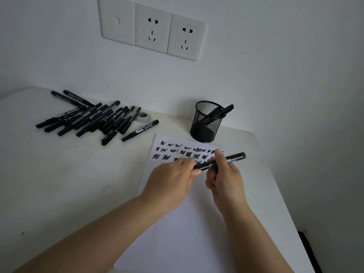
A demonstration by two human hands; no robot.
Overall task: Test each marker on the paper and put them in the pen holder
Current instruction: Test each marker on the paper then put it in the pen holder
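Observation:
Both my hands hold one black marker level above the white paper. My left hand pinches its left end, which may be the cap. My right hand grips the barrel in the middle. Several black scribbles run in rows across the top of the paper. A black mesh pen holder stands just beyond the paper with a few markers leaning inside. A pile of several black markers lies on the table at the far left.
A single marker lies apart between the pile and the paper. A small round silver ring sits behind the pile. The white table meets a wall with sockets; its right edge drops off beside the paper.

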